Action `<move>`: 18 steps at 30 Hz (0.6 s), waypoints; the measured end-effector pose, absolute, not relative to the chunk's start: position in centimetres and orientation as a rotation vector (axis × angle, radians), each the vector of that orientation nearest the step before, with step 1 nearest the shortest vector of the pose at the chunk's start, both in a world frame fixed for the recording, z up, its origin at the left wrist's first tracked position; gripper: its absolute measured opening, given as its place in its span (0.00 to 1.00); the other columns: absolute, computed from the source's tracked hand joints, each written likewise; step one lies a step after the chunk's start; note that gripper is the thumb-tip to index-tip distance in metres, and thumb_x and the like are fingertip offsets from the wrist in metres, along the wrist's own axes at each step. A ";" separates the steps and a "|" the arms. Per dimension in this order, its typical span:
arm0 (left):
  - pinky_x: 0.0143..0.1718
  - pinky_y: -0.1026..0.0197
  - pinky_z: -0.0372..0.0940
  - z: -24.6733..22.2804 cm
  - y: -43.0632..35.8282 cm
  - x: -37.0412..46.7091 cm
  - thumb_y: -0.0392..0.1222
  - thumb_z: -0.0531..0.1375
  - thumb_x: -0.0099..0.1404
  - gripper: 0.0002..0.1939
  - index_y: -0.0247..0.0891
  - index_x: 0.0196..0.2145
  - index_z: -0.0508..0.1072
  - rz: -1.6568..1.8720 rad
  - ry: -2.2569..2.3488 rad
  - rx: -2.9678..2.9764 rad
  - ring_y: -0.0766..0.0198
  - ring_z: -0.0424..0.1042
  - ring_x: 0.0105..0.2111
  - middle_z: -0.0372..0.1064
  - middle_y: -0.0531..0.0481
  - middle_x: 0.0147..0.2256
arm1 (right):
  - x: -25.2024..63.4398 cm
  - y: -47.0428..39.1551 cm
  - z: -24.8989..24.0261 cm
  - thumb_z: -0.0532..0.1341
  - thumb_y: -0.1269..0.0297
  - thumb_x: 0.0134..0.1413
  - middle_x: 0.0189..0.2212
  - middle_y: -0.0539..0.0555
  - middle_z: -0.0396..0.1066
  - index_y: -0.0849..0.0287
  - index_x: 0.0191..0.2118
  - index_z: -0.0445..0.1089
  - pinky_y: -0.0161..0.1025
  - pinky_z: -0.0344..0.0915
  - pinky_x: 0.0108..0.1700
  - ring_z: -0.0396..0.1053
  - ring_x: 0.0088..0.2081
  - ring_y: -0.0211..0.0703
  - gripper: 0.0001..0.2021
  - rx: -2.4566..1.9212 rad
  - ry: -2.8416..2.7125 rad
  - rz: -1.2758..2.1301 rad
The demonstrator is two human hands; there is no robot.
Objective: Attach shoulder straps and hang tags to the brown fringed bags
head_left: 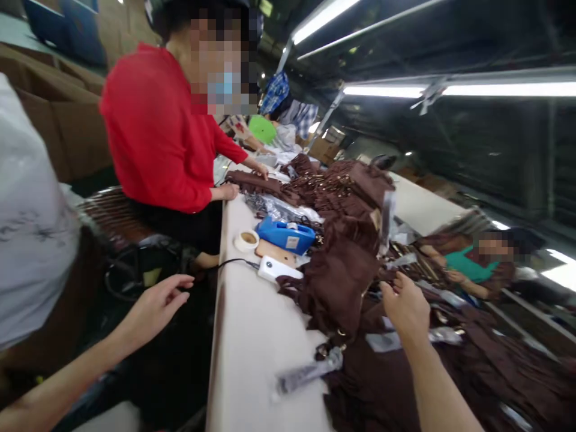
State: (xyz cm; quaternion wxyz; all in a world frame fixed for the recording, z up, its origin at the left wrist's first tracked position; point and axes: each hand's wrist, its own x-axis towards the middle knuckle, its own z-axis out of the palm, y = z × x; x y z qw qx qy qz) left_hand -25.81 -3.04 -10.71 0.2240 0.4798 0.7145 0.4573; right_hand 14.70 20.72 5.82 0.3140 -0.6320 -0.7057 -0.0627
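Note:
My left hand [168, 297] hangs in the air left of the table, its fingers loosely stretched and nothing in them. Over the brown pile is my right hand [407, 303], fingers bent and apart, with no object visible in its grasp. Just left of it lies a soft brown fabric bag [339, 276] with gold-coloured hardware. A clear plastic-wrapped strip [308, 372] with a metal clasp lies at the near side. More brown bags [450, 372] are heaped beneath and beyond my right forearm. Whether my right fingertips touch the fabric, I cannot tell.
On the white table [252, 360] lie a blue tape dispenser [285, 234], a tape roll [246, 240], a phone [275, 252] and a white device [279, 271] with a black cable. A person in red [157, 132] handles brown pieces at left; another person [477, 264] sits across.

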 end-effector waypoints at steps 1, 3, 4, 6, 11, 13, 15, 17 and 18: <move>0.42 0.54 0.69 -12.0 -3.5 -25.7 0.51 0.52 0.65 0.21 0.36 0.49 0.69 1.179 2.014 1.353 0.55 0.74 0.36 0.74 0.41 0.45 | 13.8 20.1 4.3 0.54 0.57 0.51 0.40 0.69 0.74 0.66 0.47 0.71 0.52 0.62 0.43 0.70 0.41 0.60 0.22 -1.647 -1.911 -0.161; 0.48 0.52 0.66 -15.0 -4.4 -25.3 0.43 0.49 0.66 0.18 0.33 0.50 0.68 0.995 2.076 1.410 0.55 0.73 0.41 0.71 0.39 0.48 | 11.1 17.8 1.5 0.52 0.56 0.54 0.43 0.65 0.73 0.61 0.46 0.72 0.50 0.63 0.44 0.70 0.42 0.58 0.20 -1.502 -2.066 -0.179; 0.52 0.52 0.64 -16.7 -4.8 -25.2 0.39 0.50 0.65 0.17 0.34 0.49 0.69 0.930 2.080 1.407 0.54 0.72 0.46 0.70 0.39 0.49 | 9.4 16.2 0.4 0.52 0.55 0.57 0.44 0.63 0.74 0.59 0.44 0.72 0.48 0.64 0.44 0.71 0.41 0.56 0.18 -1.373 -2.160 -0.192; 0.55 0.54 0.62 -20.2 -5.6 -25.0 0.34 0.53 0.62 0.14 0.36 0.46 0.71 0.823 2.082 1.354 0.56 0.70 0.48 0.70 0.42 0.48 | 5.7 12.8 -1.3 0.51 0.55 0.62 0.42 0.60 0.75 0.57 0.41 0.73 0.45 0.65 0.45 0.72 0.41 0.51 0.16 -1.020 -2.353 -0.173; 0.50 0.48 0.65 -28.3 -8.7 -25.1 0.40 0.59 0.67 0.08 0.34 0.42 0.72 0.652 2.086 1.141 0.56 0.71 0.45 0.70 0.44 0.43 | -2.6 6.8 -4.8 0.52 0.59 0.66 0.47 0.59 0.75 0.58 0.46 0.73 0.45 0.66 0.50 0.71 0.48 0.50 0.14 -0.453 -2.702 0.142; 0.47 0.49 0.67 -30.4 -10.3 -24.5 0.45 0.61 0.68 0.11 0.34 0.41 0.72 0.650 2.049 1.096 0.57 0.71 0.43 0.71 0.46 0.42 | -4.6 6.6 -6.5 0.55 0.60 0.64 0.53 0.62 0.72 0.59 0.48 0.73 0.53 0.64 0.55 0.67 0.55 0.56 0.15 -0.417 -2.805 0.188; 0.47 0.51 0.67 -31.8 -11.9 -23.5 0.45 0.61 0.68 0.09 0.36 0.40 0.73 0.690 1.996 1.078 0.58 0.71 0.44 0.71 0.47 0.43 | -5.5 7.0 -8.1 0.56 0.63 0.61 0.58 0.61 0.67 0.58 0.48 0.74 0.61 0.59 0.59 0.60 0.62 0.62 0.14 -0.432 -2.871 0.171; 0.49 0.52 0.66 -32.8 -13.2 -22.0 0.45 0.61 0.68 0.08 0.37 0.38 0.73 0.751 1.922 1.066 0.58 0.70 0.45 0.71 0.46 0.43 | -5.7 7.7 -9.3 0.55 0.68 0.58 0.62 0.58 0.63 0.55 0.46 0.76 0.66 0.55 0.60 0.54 0.65 0.64 0.15 -0.467 -2.874 0.134; 0.49 0.52 0.66 -33.3 -13.6 -21.3 0.45 0.61 0.68 0.08 0.37 0.36 0.73 0.782 1.878 1.054 0.58 0.70 0.45 0.71 0.46 0.42 | -5.6 7.9 -9.6 0.54 0.70 0.57 0.63 0.56 0.62 0.54 0.45 0.76 0.67 0.54 0.61 0.53 0.65 0.63 0.16 -0.480 -2.859 0.126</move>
